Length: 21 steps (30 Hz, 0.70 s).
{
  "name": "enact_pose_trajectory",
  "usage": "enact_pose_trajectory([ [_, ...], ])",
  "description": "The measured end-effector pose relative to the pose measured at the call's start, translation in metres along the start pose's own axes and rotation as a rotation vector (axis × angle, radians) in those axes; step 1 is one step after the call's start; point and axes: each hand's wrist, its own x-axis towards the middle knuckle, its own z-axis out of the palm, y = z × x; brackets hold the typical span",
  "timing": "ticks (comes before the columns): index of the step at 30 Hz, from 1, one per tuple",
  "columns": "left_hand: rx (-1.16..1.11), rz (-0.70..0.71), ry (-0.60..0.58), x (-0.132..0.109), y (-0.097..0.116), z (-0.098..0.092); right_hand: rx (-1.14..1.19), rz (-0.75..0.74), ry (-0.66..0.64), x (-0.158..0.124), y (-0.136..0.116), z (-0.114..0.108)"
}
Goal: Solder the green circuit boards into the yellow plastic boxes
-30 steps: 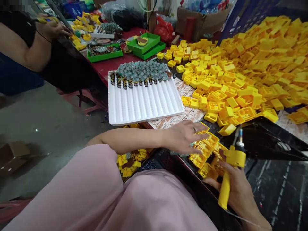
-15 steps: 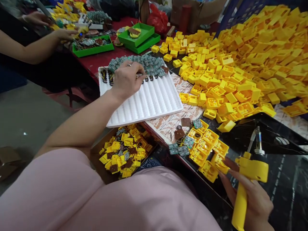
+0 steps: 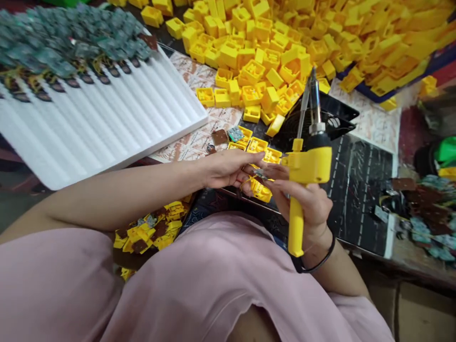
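My left hand (image 3: pixel 231 168) has come together with my right hand over a cluster of yellow housings (image 3: pixel 258 145) at the table edge. Between the fingers of both hands is a small grey-green circuit board (image 3: pixel 260 174) with thin yellow wires. My right hand (image 3: pixel 302 197) also holds a yellow soldering gun (image 3: pixel 309 164), its metal tip pointing up and away from me. Beside the housings lie a brown board (image 3: pixel 220 137) and another grey-green board (image 3: pixel 235 133).
A white ribbed foam tray (image 3: pixel 117 128) bearing wired boards (image 3: pixel 71 40) is at the left. Behind the hands spreads a big heap of yellow housings (image 3: pixel 256 52). More boards (image 3: pixel 431 213) lie at the right. A box of yellow parts (image 3: pixel 156 228) sits below the table edge.
The view has turned right. My left hand has left the foam tray and reached my right hand, which has risen from the housings with the soldering gun. A wired board now shows between them.
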Motion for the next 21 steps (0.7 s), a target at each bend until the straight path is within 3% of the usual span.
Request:
enact_pose_trajectory([
  [3,-0.060,0.016,0.010,-0.008,-0.011,0.008,0.033,0.126,0.149,-0.012,-0.002,-0.006],
  [7,0.296,0.292,0.155,-0.022,-0.021,0.021,0.041,0.188,0.172,-0.025,-0.012,-0.007],
  [9,0.367,0.336,0.207,-0.023,-0.025,0.032,0.022,0.202,0.188,-0.030,-0.019,-0.005],
  [14,-0.131,0.369,0.256,-0.005,-0.039,0.061,0.009,0.204,0.226,-0.033,-0.033,0.001],
  [17,-0.359,0.333,0.250,0.002,-0.043,0.068,-0.004,0.201,0.250,-0.033,-0.034,0.004],
  [19,-0.358,0.337,0.294,-0.001,-0.040,0.063,-0.007,0.183,0.238,-0.034,-0.031,0.001],
  [21,-0.167,0.362,0.340,-0.010,-0.032,0.052,-0.010,0.170,0.219,-0.038,-0.027,-0.008],
])
